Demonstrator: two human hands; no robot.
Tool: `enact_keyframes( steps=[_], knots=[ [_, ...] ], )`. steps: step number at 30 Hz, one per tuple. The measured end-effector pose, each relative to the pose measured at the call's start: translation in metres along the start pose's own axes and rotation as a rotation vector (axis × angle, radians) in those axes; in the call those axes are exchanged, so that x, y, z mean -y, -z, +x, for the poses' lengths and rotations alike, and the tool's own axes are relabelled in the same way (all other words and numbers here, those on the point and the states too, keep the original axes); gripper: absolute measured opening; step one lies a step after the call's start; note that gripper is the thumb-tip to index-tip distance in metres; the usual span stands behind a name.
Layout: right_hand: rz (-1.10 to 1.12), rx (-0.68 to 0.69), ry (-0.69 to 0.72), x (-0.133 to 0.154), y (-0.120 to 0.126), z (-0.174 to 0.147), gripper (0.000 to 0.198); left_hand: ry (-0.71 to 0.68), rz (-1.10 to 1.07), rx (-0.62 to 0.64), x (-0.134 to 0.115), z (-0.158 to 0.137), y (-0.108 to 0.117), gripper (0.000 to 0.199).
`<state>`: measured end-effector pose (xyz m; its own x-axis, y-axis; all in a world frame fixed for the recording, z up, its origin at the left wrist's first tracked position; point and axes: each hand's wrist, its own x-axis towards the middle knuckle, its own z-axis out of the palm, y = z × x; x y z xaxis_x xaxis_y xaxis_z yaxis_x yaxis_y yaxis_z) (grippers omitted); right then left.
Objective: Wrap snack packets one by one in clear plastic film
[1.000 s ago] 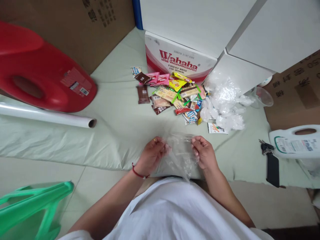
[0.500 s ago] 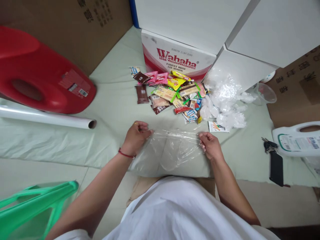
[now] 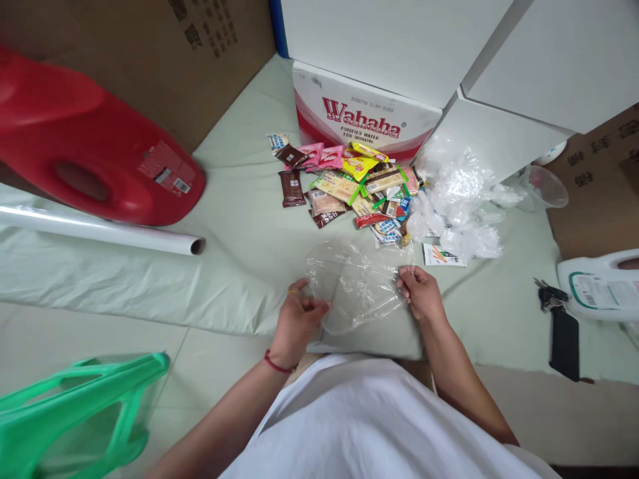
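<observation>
A clear plastic bag [image 3: 362,286], thin and crinkled, spreads between my two hands over the pale green cloth. My left hand [image 3: 301,318], with a red cord at the wrist, is closed at the bag's left side, thumb and fingers pinching its film. On the other side, my right hand [image 3: 421,291] pinches the bag's right edge between thumb and fingertips. Just beyond the bag lies a pile of wrapped snacks [image 3: 333,185] in pink, yellow, brown and green packets. Crumpled clear plastic bags [image 3: 456,199] are heaped right of the pile, beside a small white packet [image 3: 444,255].
A Wahaba-style printed water carton [image 3: 367,123] stands behind the snacks. At left are a red jug [image 3: 100,153] and a white roll [image 3: 100,229]; a green stool [image 3: 84,406] stands below. Right are a clear cup [image 3: 546,187], white bottle [image 3: 599,289], keys [image 3: 552,296] and a black phone-like object [image 3: 564,342].
My left hand has moved right and closer to my body, so the bag is less stretched. My right hand keeps its pinch. The whole view has shifted slightly.
</observation>
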<state>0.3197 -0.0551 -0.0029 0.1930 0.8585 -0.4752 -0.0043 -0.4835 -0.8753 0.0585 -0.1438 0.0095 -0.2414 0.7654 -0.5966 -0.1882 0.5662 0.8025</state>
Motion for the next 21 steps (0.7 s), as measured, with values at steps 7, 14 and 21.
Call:
enact_keyframes(
  steps=[7,14,21],
  knots=[
    [-0.154,0.04,0.024,0.003,0.018,0.01,0.061,0.043,0.167,0.117,0.005,-0.01,0.063,0.072],
    [-0.226,0.108,0.095,-0.001,0.016,0.011,0.058,-0.821,0.647,-0.261,-0.034,-0.039,0.033,0.014],
    [-0.327,0.123,0.172,-0.009,0.024,0.017,0.056,-1.106,1.192,0.23,-0.008,0.018,-0.055,0.04]
  ],
)
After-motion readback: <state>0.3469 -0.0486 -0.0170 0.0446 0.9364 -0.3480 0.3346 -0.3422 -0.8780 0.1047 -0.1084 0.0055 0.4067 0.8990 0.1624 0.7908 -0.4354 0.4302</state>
